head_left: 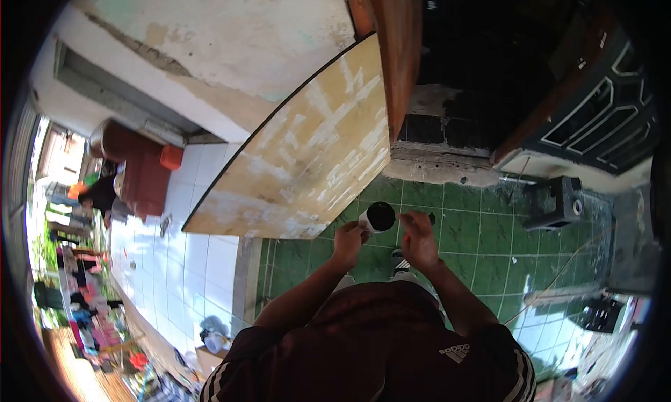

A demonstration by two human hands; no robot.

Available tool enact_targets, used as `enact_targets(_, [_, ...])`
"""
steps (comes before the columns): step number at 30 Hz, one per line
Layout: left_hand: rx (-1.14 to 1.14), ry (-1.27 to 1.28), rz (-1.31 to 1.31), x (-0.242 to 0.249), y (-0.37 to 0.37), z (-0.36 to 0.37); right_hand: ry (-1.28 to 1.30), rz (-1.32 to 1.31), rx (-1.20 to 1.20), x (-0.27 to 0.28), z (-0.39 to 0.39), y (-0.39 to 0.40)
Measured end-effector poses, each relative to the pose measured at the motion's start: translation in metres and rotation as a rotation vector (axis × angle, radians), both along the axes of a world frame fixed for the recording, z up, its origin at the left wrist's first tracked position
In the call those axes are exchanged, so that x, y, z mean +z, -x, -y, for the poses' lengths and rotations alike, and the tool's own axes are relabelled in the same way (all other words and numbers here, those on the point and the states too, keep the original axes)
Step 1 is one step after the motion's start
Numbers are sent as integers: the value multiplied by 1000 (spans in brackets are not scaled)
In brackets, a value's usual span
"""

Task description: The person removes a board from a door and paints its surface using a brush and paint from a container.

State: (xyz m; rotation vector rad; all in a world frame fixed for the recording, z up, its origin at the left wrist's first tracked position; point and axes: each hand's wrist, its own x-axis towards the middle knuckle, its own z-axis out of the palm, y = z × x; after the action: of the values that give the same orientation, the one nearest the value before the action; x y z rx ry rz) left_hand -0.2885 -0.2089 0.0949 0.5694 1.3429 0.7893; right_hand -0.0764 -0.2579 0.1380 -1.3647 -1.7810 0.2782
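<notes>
My left hand [348,241] grasps a white, round, cup-like container [371,222] by its side, thumb near the rim, its mouth showing solid black (whether that is contents or shadow, I cannot tell). The container sits at about two o'clock from that hand, in the gap between my two hands. My right hand [418,238] hovers just beside it, at three o'clock, fingers curled; a small dark piece [432,219] shows at its one o'clock, but I cannot tell whether my fingers grip it.

With my hands as the dial's centre, a large, pale-yellow board with a curved black edge [300,150] spreads from nine toward twelve, streaked with white patches. Green, glossy floor tiles [461,234] lie below my hands. At three o'clock stands a black stool [545,203], with a pale-sided roll [577,207] against it; at two, a dark door with pale line patterns [594,115]. Toward nine, well apart, are a reddish-brown sofa [145,182], an orange-red box [171,157] and another person [105,192].
</notes>
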Motion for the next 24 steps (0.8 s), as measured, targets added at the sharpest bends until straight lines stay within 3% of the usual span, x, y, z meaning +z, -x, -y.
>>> enact_targets(3, [-33, -48, 80, -3, 34, -25, -110, 18, -169, 14, -16, 10])
enact_targets(5, [-84, -61, 118, 1, 60, -41, -13, 275, -332, 42, -18, 19])
enact_targets(8, [-157, -84, 164, 14, 93, -64, 168, 297, -530, 60, -13, 36])
enact_targets(11, [-208, -142, 212, 21, 122, -82, 202, 41, -699, 73, -6, 58])
enact_targets(14, [-273, -210, 197, 30, 139, -96, -136, -132, -712, 99, -2, 91])
enact_targets(17, [-325, -249, 215, 44, 147, -98, -14, -749, -609, 127, 9, 134])
enact_targets(20, [-382, -245, 241, 65, 148, -104, 8, -705, -471, 153, 3, 169])
enact_targets(24, [-434, -246, 295, 74, 150, -101, 20, -447, -430, 145, -22, 195])
